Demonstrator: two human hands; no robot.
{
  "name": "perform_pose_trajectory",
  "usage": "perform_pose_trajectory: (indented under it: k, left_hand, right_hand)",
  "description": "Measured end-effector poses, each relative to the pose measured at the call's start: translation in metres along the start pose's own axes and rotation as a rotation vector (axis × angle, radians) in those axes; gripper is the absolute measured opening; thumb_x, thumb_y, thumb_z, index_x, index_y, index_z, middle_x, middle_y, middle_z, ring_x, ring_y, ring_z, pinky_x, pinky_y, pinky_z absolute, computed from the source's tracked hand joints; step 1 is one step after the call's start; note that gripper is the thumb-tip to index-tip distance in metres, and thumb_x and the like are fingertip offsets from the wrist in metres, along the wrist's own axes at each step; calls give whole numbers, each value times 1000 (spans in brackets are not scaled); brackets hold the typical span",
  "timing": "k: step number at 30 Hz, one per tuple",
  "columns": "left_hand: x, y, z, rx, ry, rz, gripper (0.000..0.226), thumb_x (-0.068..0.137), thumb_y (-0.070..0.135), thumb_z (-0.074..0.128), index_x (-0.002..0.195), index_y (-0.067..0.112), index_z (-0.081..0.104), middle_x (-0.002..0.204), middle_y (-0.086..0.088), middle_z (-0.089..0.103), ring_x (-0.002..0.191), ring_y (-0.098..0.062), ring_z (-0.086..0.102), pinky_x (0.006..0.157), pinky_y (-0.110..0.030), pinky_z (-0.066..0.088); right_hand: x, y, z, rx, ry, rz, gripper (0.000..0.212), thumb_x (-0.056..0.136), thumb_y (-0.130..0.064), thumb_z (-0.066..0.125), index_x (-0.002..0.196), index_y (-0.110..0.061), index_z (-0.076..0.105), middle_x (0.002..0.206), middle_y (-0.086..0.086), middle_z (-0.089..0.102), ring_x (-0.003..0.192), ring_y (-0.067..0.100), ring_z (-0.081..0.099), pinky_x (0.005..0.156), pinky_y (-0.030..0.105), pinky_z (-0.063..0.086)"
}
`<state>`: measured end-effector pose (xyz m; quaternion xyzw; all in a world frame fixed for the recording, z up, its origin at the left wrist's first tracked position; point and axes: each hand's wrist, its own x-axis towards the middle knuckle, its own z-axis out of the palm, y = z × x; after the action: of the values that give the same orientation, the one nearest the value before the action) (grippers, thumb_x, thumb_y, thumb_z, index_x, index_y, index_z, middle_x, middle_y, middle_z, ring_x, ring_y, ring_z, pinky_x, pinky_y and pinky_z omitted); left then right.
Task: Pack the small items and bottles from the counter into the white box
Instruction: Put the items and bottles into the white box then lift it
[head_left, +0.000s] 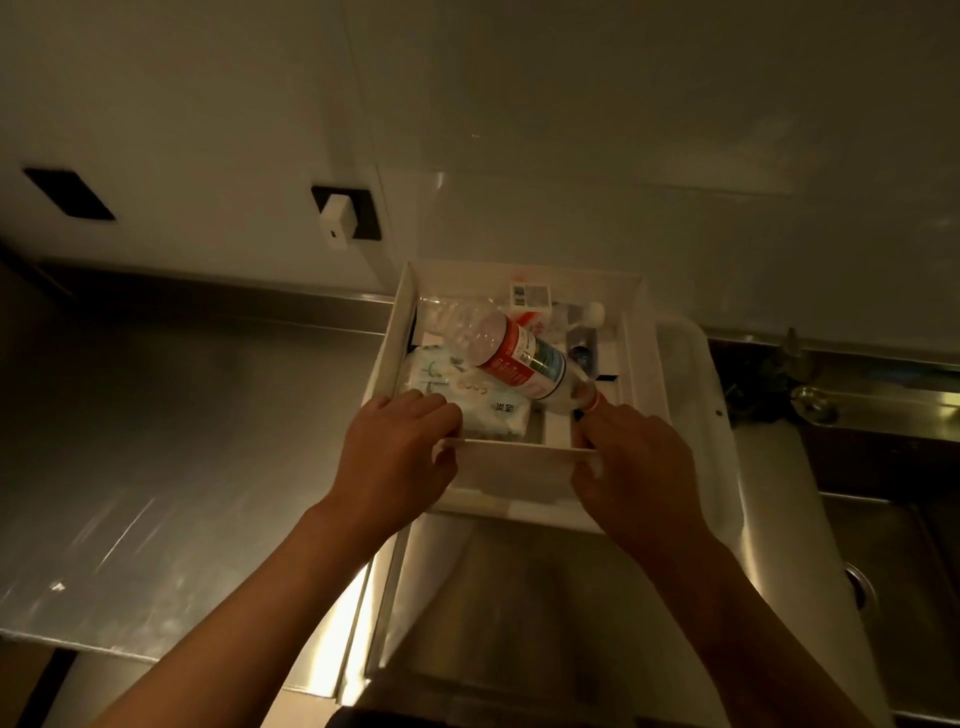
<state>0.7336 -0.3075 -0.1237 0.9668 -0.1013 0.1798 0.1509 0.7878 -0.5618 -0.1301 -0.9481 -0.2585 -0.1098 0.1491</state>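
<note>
We have both hands on the near wall of the white box (519, 470), which sits at the back edge of the desk (182, 415) beside the sink: our left hand (400, 447) clasps the near-left corner, our right hand (631, 457) the near-right. Inside lie a clear bottle (524, 366) with a red label, tilted across a soft tissue pack (467, 395), a small carton (530, 301) and a second small bottle (584, 332). The box looks like light, stiff card; loaded, it probably weighs little, yet the bottle may roll, so we judge it best held level at both corners.
</note>
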Motion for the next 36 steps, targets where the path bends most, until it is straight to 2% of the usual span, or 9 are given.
perform_pose_trajectory:
  k: [6,12,16,20,24,28,36]
  left_hand:
    - [17,-13,26,-26,-12,15,31,64,14,85,81,23,61,82,6,64,74,-21,62,64,-31,45]
    - [26,-32,49,-52,-98,-12,30,64,11,87,83,22,66,84,6,66,76,-21,65,63,-41,54]
    - [28,-44,64,-72,-157,-15,29,66,13,87,86,23,68,86,6,68,79,-20,66,65,-36,55]
    - [30,-55,79,-75,-213,-16,31,65,11,88,87,22,70,88,5,70,80,-21,68,63,-38,57]
    - [35,-65,86,-76,-224,-26,29,64,9,87,83,20,68,83,4,68,75,-21,67,57,-34,55]
    - [35,-77,95,-59,-255,-66,26,65,10,86,78,20,67,80,5,65,73,-20,65,53,-32,53]
    - [39,-87,112,-69,-274,-84,29,64,8,87,78,23,66,80,6,66,70,-21,66,50,-27,49]
  right_hand:
    - [11,15,22,4,19,-12,30,63,-8,84,77,-20,61,75,-5,58,61,11,46,56,27,42]
    - [20,22,52,-13,10,-1,28,61,-8,81,76,-20,60,77,-4,59,65,17,54,56,29,41]
    - [24,23,70,-8,-35,20,28,61,-10,83,75,-20,61,77,-4,59,65,17,55,58,29,42]
    - [28,27,88,-3,-78,42,29,62,-10,84,76,-21,61,76,-4,59,66,18,56,62,28,39]
    - [37,25,101,9,-131,59,29,62,-9,85,76,-20,62,77,-2,62,68,20,60,64,30,42]
    - [44,23,115,38,-189,80,22,68,-8,78,79,-20,63,82,-1,64,74,22,62,67,33,44]
    - [52,26,138,56,-241,146,22,71,-9,76,79,-23,61,81,-3,63,74,20,61,69,31,44]
